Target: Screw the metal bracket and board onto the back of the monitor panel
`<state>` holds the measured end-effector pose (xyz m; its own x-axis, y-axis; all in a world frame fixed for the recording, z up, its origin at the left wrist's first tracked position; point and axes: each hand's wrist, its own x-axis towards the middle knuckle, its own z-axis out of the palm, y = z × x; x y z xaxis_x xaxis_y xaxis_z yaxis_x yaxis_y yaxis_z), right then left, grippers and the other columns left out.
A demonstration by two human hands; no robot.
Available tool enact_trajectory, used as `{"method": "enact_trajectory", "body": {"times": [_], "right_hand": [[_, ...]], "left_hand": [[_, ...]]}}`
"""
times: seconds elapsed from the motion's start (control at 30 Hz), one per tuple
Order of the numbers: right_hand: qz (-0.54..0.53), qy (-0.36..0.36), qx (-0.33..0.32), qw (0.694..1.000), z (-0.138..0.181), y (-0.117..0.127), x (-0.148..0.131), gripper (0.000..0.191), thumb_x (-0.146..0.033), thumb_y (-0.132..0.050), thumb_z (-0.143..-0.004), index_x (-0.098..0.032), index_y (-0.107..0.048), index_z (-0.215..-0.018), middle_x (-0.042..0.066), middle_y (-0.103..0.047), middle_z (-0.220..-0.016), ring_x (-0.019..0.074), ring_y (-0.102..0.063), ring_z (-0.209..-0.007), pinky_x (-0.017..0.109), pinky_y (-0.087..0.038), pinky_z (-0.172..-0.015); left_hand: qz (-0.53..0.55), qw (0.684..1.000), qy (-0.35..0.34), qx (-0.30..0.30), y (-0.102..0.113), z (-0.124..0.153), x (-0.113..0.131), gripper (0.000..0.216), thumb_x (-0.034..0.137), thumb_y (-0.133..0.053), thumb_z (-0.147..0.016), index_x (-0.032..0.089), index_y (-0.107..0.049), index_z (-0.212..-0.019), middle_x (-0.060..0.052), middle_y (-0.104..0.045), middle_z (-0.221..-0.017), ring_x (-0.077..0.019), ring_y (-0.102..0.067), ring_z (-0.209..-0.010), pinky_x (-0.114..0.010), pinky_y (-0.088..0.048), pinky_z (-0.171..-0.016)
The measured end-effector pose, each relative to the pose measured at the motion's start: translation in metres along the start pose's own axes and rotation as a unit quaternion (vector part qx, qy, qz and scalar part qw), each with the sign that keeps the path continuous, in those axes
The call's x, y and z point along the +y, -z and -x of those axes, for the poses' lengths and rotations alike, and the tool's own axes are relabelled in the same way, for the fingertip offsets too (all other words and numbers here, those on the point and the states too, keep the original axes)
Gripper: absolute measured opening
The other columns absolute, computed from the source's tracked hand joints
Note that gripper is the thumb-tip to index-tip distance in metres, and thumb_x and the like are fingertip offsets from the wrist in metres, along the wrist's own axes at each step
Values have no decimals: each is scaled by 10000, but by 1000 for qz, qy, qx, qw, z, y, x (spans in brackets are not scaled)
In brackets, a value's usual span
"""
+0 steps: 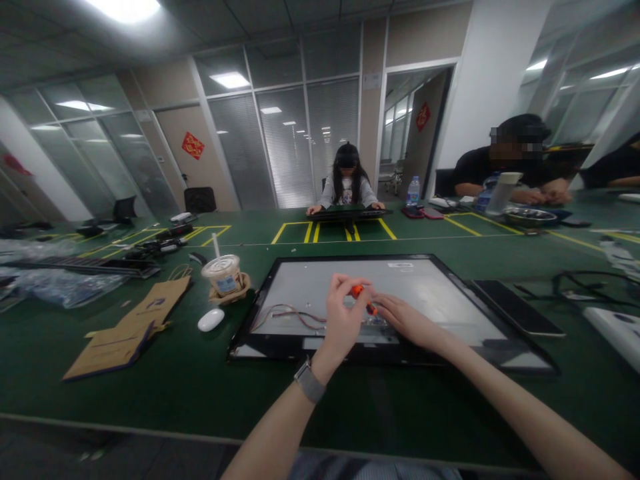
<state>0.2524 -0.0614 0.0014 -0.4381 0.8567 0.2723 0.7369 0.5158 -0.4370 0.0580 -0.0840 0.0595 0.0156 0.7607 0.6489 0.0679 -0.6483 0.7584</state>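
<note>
L hand up over the grey panel, fingertips pinching the orange tool; R hand low & flattish, fingers by the tool's lower end, can't tell if gripping. Cup, white mouse & paper bag on tabletop L of panel, black slab to R. Tool's tilted over panel btwn both hands, wires just L.
</note>
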Motion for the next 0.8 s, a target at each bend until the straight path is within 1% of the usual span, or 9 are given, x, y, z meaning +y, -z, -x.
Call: {"method": "enact_trajectory", "body": {"times": [0.13, 0.17, 0.23, 0.37, 0.43, 0.53, 0.6, 0.7, 0.8], "right_hand": [[-5, 10, 8, 1000, -1, -2, 2, 463, -475, -319, -999, -233, -566, -1308, 99, -590, -1353, 270, -516, -1268, 474, -369, -1096], [-7, 13, 11, 1000, 0, -2, 2, 461, -474, -321, -999, -238, -562, -1313, 96, -588, -1357, 270, -516, -1268, 476, -369, -1096], [-10, 16, 14, 1000, 0, -2, 2, 459, -472, -330, -997, -242, -549, -1328, 91, -581, -1367, 270, -514, -1270, 482, -370, -1094], [-9, 18, 9, 1000, 0, -1, 1, 445, -453, -336, -997, -238, -552, -1321, 92, -583, -1365, 270, -516, -1269, 490, -373, -1090], [-5, 17, 8, 1000, 0, 0, 0, 436, -437, -340, -997, -232, -555, -1317, 98, -580, -1368, 269, -513, -1272, 488, -371, -1092], [2, 10, 5, 1000, -1, -1, 1, 438, -415, -341, -996, -209, -553, -1319, 116, -572, -1376, 271, -507, -1278, 484, -364, -1097], [7, 3, 1, 1000, -1, -1, 2, 448, -408, -339, -993, -186, -556, -1316, 130, -568, -1378, 275, -501, -1284, 485, -357, -1102], [7, -3, -2, 1000, -1, -1, 1, 456, -412, -342, -991, -177, -556, -1317, 132, -559, -1388, 275, -491, -1294, 481, -347, -1110], [2, 1, -2, 1000, 0, 0, 0, 443, -410, -342, -995, -199, -544, -1328, 116, -558, -1392, 267, -493, -1292, 481, -351, -1106]], "left_hand": [[29, 999, -11, -34, -1, 1, 3, 277, 275, -444, -971, 201, -686, -1085, -84, -581, -1093, -183, -576, -1024, -320, -464, -911], [41, 998, -11, -48, 0, 1, 3, 291, 270, -426, -978, 197, -672, -1116, -86, -601, -1087, -186, -585, -1025, -324, -467, -908], [47, 997, -11, -67, 0, 1, 3, 268, 266, -470, -963, 192, -671, -1124, -68, -628, -987, -176, -607, -937, -312, -482, -860], [-1, 999, -32, -44, 1, 1, 2, 157, 255, -626, -878, 209, -735, -981, -19, -553, -820, -152, -561, -798, -286, -475, -791], [-1, 998, -29, -47, 0, 2, 2, 178, 271, -598, -898, 215, -728, -1007, -23, -547, -846, -153, -551, -811, -285, -471, -795], [26, 997, -12, -74, -1, 4, 3, 278, 277, -450, -971, 211, -669, -1130, -61, -573, -1017, -168, -571, -917, -300, -469, -847], [40, 995, -9, -87, -2, 4, 3, 307, 269, -389, -990, 197, -637, -1156, -74, -580, -1055, -175, -578, -956, -305, -467, -864], [29, 996, -16, -85, -1, 3, 1, 262, 273, -435, -977, 187, -631, -1128, -61, -600, -978, -169, -585, -912, -296, -467, -840], [-6, 998, -30, -48, 1, 1, -2, 171, 265, -577, -909, 192, -668, -1033, -34, -586, -895, -158, -568, -831, -287, -467, -801]]}}
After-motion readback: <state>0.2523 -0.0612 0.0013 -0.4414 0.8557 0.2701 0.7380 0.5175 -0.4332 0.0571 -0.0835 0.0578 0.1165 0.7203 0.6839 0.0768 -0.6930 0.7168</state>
